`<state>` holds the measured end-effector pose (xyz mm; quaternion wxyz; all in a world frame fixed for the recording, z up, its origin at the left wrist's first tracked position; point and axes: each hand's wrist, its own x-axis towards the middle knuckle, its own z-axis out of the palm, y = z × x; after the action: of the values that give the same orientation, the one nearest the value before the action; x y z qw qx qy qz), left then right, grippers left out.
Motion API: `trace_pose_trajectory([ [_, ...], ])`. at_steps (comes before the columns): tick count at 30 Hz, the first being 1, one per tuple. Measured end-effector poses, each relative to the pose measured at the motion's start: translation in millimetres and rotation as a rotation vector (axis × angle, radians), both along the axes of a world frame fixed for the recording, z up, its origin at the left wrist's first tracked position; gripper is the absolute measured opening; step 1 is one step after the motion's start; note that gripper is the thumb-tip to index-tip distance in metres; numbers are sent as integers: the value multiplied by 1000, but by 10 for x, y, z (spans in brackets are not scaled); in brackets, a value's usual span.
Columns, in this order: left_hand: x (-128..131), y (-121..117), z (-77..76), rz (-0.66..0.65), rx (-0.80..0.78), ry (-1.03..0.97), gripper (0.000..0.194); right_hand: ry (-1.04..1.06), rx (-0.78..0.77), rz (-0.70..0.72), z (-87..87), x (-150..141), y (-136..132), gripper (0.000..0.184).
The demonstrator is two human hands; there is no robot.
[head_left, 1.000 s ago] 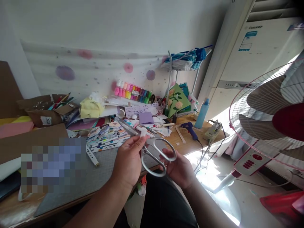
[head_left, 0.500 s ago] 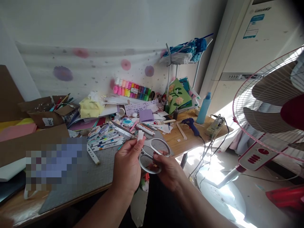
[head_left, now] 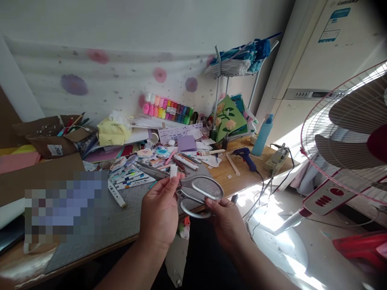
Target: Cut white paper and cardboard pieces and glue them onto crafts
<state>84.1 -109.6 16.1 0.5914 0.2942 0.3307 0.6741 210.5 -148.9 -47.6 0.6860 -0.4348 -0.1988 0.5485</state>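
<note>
A pair of grey-handled scissors [head_left: 208, 186] spans both hands above the front edge of the desk, its blades pointing to the upper left. My right hand [head_left: 228, 215] is closed on the finger loops. A small white textured piece [head_left: 173, 171] stands up from the pinch of my left hand [head_left: 160, 209], close against the blades. Whether my left fingers also grip the scissors behind it cannot be made out. Under the blades lie several white markers [head_left: 136, 183] on the grey cutting mat [head_left: 93, 237].
Right on the desk are a blue glue gun [head_left: 246, 157], a blue bottle [head_left: 262, 135] and a power strip [head_left: 276, 157] with hanging cables. A pedestal fan [head_left: 328, 199] stands beyond. Cardboard boxes [head_left: 45, 147] and a yellow packet [head_left: 113, 132] lie left.
My right hand has shifted right and slightly down, and the scissors have turned a little. My left hand moved slightly left with the white piece. The whole view has shifted slightly.
</note>
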Motion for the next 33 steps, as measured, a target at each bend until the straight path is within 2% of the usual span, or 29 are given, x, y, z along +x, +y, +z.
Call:
trace_pose_trajectory([
  [2, -16, 8, 10, 22, 4, 2, 16, -109, 15, -101, -27, 2, -5, 23],
  [5, -59, 33, 30, 55, 3, -3, 15, -522, 147, -252, -42, 38, -15, 20],
  [7, -100, 55, 46, 88, 10, -5, 12, -792, 266, -292, -32, 87, -11, 19],
  [8, -124, 67, 54, 110, 12, -6, 10, -855, 308, -293, -22, 118, -5, 19],
  [11, -196, 92, 68, 154, 5, -13, 9, -797, 335, -311, 24, 217, 20, 16],
  [15, -262, 109, 48, 168, -17, -18, 9, -742, 410, -446, 92, 274, 30, 11],
  [17, -282, 120, 37, 166, -26, -16, 9, -749, 467, -469, 107, 257, 27, 10],
  [20, -307, 138, 46, 175, -36, -13, 11, -647, 379, -398, 90, 222, 41, 11],
  [23, -330, 151, 74, 197, -34, -16, 10, -386, 245, -186, 57, 204, 81, 20],
  [26, -335, 156, 85, 200, -34, -18, 10, -262, 250, 34, 52, 170, 118, 34],
  [29, -329, 162, 68, 183, -41, -17, 11, -360, 192, 160, 80, 107, 137, 35],
  [33, -343, 174, 34, 187, -35, -9, 10, -554, 101, 247, 123, 59, 146, 23],
])
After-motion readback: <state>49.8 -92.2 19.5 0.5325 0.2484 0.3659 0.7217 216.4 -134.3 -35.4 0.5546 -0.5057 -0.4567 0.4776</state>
